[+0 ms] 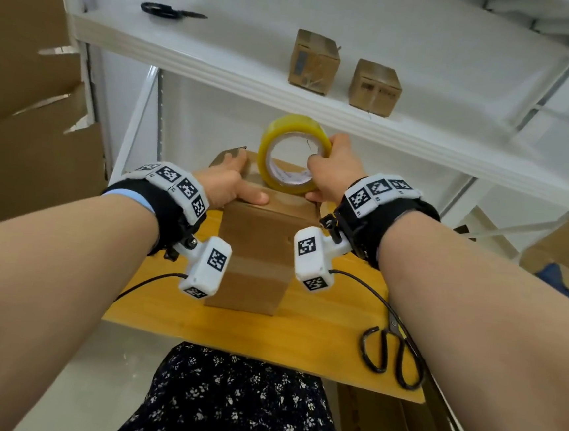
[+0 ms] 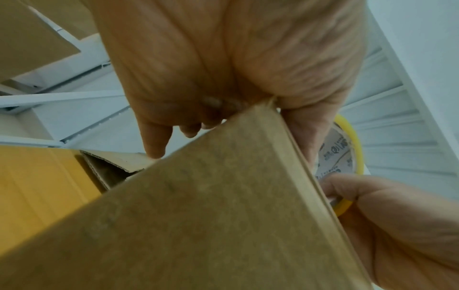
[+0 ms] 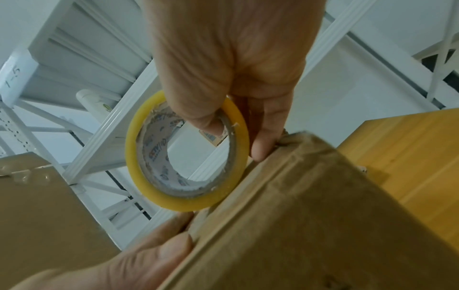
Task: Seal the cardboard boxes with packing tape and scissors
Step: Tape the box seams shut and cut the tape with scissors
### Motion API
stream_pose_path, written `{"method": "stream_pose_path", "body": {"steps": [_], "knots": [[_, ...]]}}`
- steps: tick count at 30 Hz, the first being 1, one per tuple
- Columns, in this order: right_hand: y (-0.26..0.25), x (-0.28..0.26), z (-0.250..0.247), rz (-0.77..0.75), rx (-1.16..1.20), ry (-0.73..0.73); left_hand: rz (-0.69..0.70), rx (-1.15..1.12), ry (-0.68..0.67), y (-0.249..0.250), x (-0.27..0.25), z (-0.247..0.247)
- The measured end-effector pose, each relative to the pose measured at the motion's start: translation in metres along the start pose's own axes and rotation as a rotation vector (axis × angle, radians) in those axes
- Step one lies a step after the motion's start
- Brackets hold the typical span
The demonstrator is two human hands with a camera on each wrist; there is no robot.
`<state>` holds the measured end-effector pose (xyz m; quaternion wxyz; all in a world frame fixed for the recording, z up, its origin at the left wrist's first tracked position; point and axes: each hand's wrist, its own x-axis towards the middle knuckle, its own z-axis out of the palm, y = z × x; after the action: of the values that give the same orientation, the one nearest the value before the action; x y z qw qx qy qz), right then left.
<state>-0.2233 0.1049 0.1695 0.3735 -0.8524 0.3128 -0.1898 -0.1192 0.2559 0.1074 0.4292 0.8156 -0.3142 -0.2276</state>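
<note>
A tall brown cardboard box [image 1: 255, 257] stands on a small yellow wooden table [image 1: 317, 338]. My left hand [image 1: 231, 183] lies flat on the box's top at its left side, thumb stretched along the near edge. My right hand [image 1: 335, 171] grips a yellow roll of packing tape [image 1: 293, 154], thumb through its core, and holds it upright on the top of the box [image 3: 298, 206]. The tape roll [image 3: 188, 153] touches the box's top edge in the right wrist view. Black scissors [image 1: 391, 355] lie on the table at the near right.
A white shelf [image 1: 221, 62] above the table carries two small taped cardboard boxes [image 1: 313, 61] [image 1: 375, 87] and a second pair of black scissors [image 1: 167, 11]. Large cardboard sheets [image 1: 27, 107] lean at the left. More cardboard sits under the table at the right [image 1: 395, 428].
</note>
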Motion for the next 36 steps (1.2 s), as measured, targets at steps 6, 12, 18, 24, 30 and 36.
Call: {"method": "stream_pose_path", "body": {"steps": [6,12,18,24,30,36], "knots": [[0.003,-0.001,-0.001,-0.093,-0.088,0.030,-0.103,-0.014,-0.034,0.003,-0.011,-0.003],[0.012,0.000,-0.011,-0.204,-0.222,0.118,-0.095,0.134,0.004,0.012,-0.011,0.000],[0.023,0.001,-0.005,-0.083,-0.102,-0.039,-0.047,0.362,0.016,0.017,-0.011,-0.004],[0.032,0.002,0.007,-0.040,-0.066,-0.026,-0.011,0.835,0.045,0.030,-0.014,0.006],[0.029,0.000,0.011,-0.059,-0.114,-0.015,-0.044,0.968,0.001,0.034,-0.013,0.017],[0.027,0.004,0.003,-0.025,-0.119,0.088,-0.056,1.046,0.008,0.038,-0.022,0.017]]}}
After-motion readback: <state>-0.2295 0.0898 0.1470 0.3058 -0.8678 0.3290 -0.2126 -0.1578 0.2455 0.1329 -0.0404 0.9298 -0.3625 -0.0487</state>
